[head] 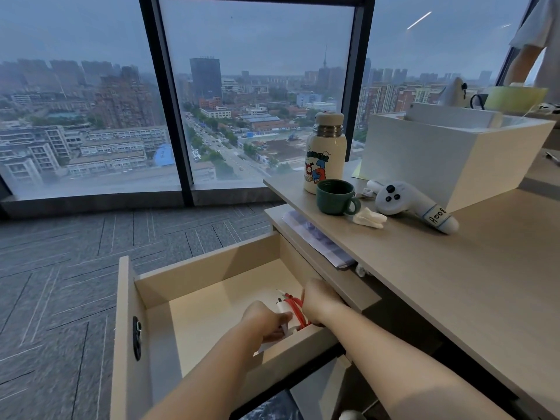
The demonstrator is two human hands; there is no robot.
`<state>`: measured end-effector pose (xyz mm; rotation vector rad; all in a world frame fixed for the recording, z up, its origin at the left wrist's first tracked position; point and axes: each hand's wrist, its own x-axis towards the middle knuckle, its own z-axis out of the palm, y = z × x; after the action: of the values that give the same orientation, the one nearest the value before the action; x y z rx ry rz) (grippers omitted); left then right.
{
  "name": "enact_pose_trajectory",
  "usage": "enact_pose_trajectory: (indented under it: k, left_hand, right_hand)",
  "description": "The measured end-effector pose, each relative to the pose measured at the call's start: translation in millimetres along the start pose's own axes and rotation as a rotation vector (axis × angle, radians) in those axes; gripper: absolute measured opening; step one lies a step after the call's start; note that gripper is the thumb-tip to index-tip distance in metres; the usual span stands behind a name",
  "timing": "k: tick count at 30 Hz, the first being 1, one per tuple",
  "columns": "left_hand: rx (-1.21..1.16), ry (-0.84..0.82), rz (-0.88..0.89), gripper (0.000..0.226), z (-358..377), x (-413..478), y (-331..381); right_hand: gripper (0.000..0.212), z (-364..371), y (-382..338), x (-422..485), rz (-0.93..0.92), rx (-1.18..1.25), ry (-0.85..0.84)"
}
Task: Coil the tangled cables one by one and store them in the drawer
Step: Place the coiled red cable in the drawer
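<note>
Drawer work: reaching both forearms down into the pulled-out wooden drawer (127,313), toward the corner nearest the desk (454,283). Gripping a white charger (281,307) with the left hand (263,321), fingers curled round it, a white lead trailing under the palm. Clasping a coiled red cable (295,309) with the right hand (321,298), fingers wrapping down over the loops, fingertips hiding behind the drawer wall. Holding coil and charger touching each other, low inside the drawer. Working just below the pale desktop, which is carrying a cartoon-print thermos (325,153), a green mug (335,197) just beside it, a crumpled tissue (369,218), a white VR controller (403,201) bearing a handwritten label, and a white box (439,156). Passing papers (318,241) lying on the shelf under the desktop. Sharing the room with another person (533,40), partly showing at the far right by the window.
</note>
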<state>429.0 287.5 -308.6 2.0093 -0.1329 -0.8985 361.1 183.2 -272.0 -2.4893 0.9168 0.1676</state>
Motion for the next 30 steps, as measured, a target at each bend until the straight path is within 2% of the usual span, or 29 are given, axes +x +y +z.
enact_pose_trajectory:
  k: [3,8,11,15,22,26,30]
  left_hand:
    - [0.035,-0.012,-0.001,0.029,2.5,-3.4,2.5]
    - [0.169,-0.012,0.028,0.032,5.0,-3.9,2.3]
    - [0.167,-0.039,-0.003,0.024,3.3,-4.7,4.9]
    - [0.233,-0.026,-0.021,0.031,-1.4,-9.4,9.6]
    - [0.283,-0.057,0.012,0.030,-11.2,-22.4,18.0]
    - [0.230,0.034,0.119,0.026,-16.5,-35.8,27.0]
    - [0.073,0.057,0.440,0.020,-12.8,-66.8,51.2]
  right_hand:
    - [0.012,-0.7,1.0,-1.2,0.002,0.000,-0.002]
    - [0.009,-0.6,0.8,-2.4,0.011,-0.024,-0.024]
    - [0.014,-1.3,-0.2,-3.2,0.009,-0.050,-0.020]
    - [0.016,-3.3,-2.2,-6.2,-0.012,-0.070,-0.027]
    - [0.025,-8.4,-2.1,-14.2,-0.070,-0.096,-0.040]
    - [0.031,-11.0,-11.3,-28.0,-0.126,-0.079,-0.038]
    - [0.023,-43.2,-16.5,-51.9,-0.200,0.256,0.074]
